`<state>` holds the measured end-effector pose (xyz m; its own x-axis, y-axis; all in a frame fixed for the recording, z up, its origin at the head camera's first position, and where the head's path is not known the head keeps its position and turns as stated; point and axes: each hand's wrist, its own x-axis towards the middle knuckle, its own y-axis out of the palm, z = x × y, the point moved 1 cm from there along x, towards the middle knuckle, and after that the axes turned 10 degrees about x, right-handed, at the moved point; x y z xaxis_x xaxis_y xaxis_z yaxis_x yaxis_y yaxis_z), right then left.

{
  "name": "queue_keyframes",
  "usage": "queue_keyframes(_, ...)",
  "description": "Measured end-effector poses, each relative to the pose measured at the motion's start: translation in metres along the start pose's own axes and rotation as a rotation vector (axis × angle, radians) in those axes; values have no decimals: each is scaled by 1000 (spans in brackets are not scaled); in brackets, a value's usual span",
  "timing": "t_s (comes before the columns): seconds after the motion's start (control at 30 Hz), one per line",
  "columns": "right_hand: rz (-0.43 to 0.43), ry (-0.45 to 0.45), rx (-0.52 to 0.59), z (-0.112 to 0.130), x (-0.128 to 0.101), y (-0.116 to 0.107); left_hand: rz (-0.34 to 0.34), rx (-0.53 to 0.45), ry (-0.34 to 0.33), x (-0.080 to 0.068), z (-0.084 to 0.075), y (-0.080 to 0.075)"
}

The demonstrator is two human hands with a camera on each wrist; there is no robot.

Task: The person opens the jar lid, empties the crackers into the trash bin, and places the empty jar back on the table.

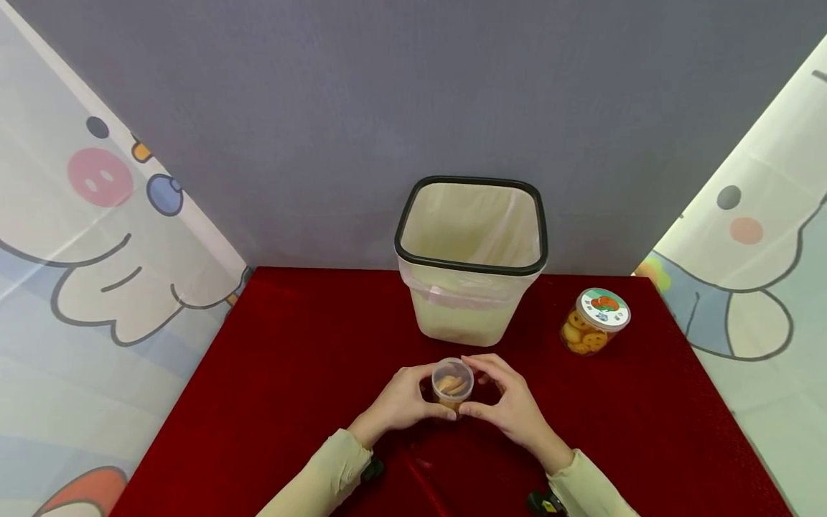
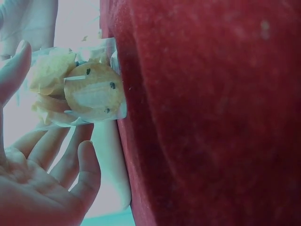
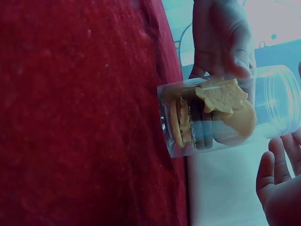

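Centrally, a small clear plastic jar is standing on the red cloth-covered counter, holding pale yellow biscuits that are filling its lower part. Both hands are cupping it: the left hand is curling its fingers round one side, the right hand round the other. Behind it, a cream square bin with a black rim is sitting lined with a bag. Well apart to the right, a clear round tub with a printed lid is holding orange cookies.
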<state>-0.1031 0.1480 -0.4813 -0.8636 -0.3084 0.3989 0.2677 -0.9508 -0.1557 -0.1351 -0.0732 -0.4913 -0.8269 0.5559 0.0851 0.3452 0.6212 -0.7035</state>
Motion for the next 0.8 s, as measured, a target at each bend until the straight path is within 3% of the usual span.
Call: queue_keyframes(0.8, 17, 21, -67, -4, 8, 26, -14, 43, 4, -2, 3, 2)
